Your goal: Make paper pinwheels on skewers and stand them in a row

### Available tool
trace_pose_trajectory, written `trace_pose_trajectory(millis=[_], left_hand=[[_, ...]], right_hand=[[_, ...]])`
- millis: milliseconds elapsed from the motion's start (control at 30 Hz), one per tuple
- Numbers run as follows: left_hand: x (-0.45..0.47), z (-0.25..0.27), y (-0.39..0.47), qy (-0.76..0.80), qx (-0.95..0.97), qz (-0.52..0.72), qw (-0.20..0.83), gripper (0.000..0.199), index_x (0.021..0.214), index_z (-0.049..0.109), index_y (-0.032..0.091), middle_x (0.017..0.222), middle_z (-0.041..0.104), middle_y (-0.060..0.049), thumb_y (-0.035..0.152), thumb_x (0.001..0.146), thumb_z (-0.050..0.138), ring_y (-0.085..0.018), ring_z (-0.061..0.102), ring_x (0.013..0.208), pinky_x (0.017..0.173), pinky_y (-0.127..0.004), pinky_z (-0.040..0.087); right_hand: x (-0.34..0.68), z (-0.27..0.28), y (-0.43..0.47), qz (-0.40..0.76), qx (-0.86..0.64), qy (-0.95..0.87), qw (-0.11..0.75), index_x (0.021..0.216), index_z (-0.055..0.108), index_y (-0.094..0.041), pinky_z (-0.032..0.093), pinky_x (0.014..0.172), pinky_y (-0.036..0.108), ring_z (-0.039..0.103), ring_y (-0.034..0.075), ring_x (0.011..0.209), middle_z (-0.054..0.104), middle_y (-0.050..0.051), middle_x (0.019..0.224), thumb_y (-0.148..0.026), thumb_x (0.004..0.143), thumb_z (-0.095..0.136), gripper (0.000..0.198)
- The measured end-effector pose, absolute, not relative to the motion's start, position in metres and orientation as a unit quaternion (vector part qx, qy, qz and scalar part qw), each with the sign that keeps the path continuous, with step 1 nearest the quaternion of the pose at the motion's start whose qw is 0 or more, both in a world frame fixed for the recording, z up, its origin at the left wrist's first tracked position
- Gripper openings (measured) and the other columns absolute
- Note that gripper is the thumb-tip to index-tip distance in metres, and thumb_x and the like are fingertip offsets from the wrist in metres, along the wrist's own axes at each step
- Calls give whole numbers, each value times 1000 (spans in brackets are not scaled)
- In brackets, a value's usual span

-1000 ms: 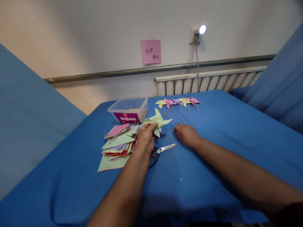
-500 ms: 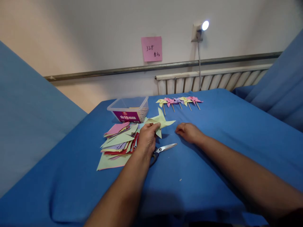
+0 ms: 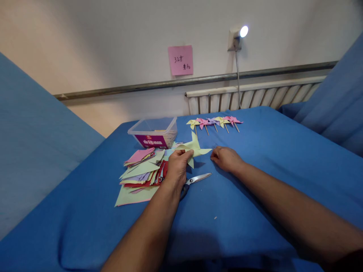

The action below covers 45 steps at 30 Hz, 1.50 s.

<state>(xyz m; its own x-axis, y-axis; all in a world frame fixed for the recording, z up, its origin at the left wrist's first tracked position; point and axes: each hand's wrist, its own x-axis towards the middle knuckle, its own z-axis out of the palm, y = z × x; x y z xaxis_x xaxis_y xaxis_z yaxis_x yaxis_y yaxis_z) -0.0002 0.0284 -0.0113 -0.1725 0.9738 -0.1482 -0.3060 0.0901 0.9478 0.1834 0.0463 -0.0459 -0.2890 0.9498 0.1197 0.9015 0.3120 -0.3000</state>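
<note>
A pale green paper pinwheel [image 3: 195,149] without a stick showing is pinched at its centre by my left hand [image 3: 178,166]. Just right of its blade tip, my right hand [image 3: 225,158] rests low over the cloth with its fingers curled together; whether something small is between the fingertips is hidden. Scissors [image 3: 197,179] with dark handles lie partly behind my left wrist, blades pointing right. Left of that wrist sits a layered pile of coloured paper [image 3: 143,172] in pink, green, purple and red.
Behind the paper stands a clear plastic box [image 3: 154,132] with a purple label. Several finished pinwheels [image 3: 213,121] on sticks lie in a row near the back edge of the blue-covered table [image 3: 255,226]. A radiator [image 3: 255,92] and a metal rail [image 3: 147,86] run along the wall.
The pinwheel in my left hand has turned slightly, its blades now pointing more straight up and right. My right hand stays nearly in place. The whole view has shifted a little.
</note>
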Motion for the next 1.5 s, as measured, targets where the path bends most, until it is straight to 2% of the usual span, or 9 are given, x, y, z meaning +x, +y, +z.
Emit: trace_pose_trajectory(millis=[133, 267, 600, 900, 1000, 1133, 1200, 1300, 1500], left_hand=[[-2, -17, 31, 516, 360, 583, 513, 26, 67, 64, 13, 59, 63, -2, 25, 50, 80, -12, 56, 50, 50, -23, 43], [-1, -19, 32, 518, 361, 583, 512, 26, 66, 64, 13, 59, 63, -2, 25, 49, 80, -12, 56, 50, 50, -23, 43], [-3, -23, 33, 522, 382, 572, 504, 25, 68, 66, 13, 60, 64, -3, 26, 50, 79, -12, 56, 51, 50, -23, 43], [-1, -23, 33, 525, 378, 573, 503, 26, 65, 64, 14, 58, 61, -1, 27, 49, 79, -12, 54, 49, 48, -23, 41], [-2, -24, 34, 524, 383, 576, 498, 27, 66, 64, 14, 58, 61, -1, 29, 49, 79, -12, 54, 50, 49, -24, 41], [-2, -26, 35, 536, 409, 574, 465, 25, 64, 64, 15, 57, 59, 0, 31, 51, 78, -13, 53, 52, 49, -23, 40], [-1, -26, 34, 542, 435, 568, 441, 23, 63, 64, 16, 56, 59, 0, 31, 53, 77, -12, 52, 52, 49, -22, 38], [4, -23, 29, 539, 475, 562, 410, 20, 64, 65, 16, 56, 58, 2, 30, 56, 76, -10, 48, 52, 49, -21, 36], [13, -18, 22, 538, 498, 545, 407, 16, 60, 65, 15, 53, 55, 2, 28, 56, 75, -9, 44, 49, 47, -21, 31]], right_hand=[[178, -44, 41, 35, -579, -806, 112, 90, 70, -18, 39, 70, 30, 62, 22, 81, 67, 12, 94, -23, 88, 48, 23], [177, -44, 41, 36, -582, -806, 102, 91, 71, -17, 40, 72, 32, 63, 23, 80, 66, 14, 94, -22, 89, 45, 27], [180, -46, 46, 43, -591, -797, 118, 96, 67, -21, 37, 69, 30, 62, 22, 83, 67, 9, 97, -25, 88, 47, 22], [184, -48, 51, 94, -600, -782, 140, 87, 66, -20, 37, 67, 27, 61, 18, 81, 69, 6, 92, -27, 84, 54, 14], [190, -49, 54, 121, -614, -753, 203, 83, 66, -20, 38, 65, 26, 60, 16, 76, 68, 4, 86, -26, 82, 57, 11], [188, -37, 43, 161, -595, -667, 419, 81, 65, -19, 42, 64, 24, 58, 14, 68, 66, 2, 78, -31, 83, 58, 14], [181, -28, 31, 159, -547, -662, 487, 80, 65, -19, 44, 65, 24, 58, 14, 66, 65, 1, 76, -34, 83, 58, 16], [166, -19, 14, 152, -503, -688, 500, 78, 65, -20, 44, 66, 25, 58, 13, 67, 64, 1, 75, -31, 82, 59, 13], [157, -22, 8, 154, -513, -709, 458, 76, 65, -20, 42, 64, 25, 58, 13, 66, 63, 0, 72, -26, 81, 60, 9]])
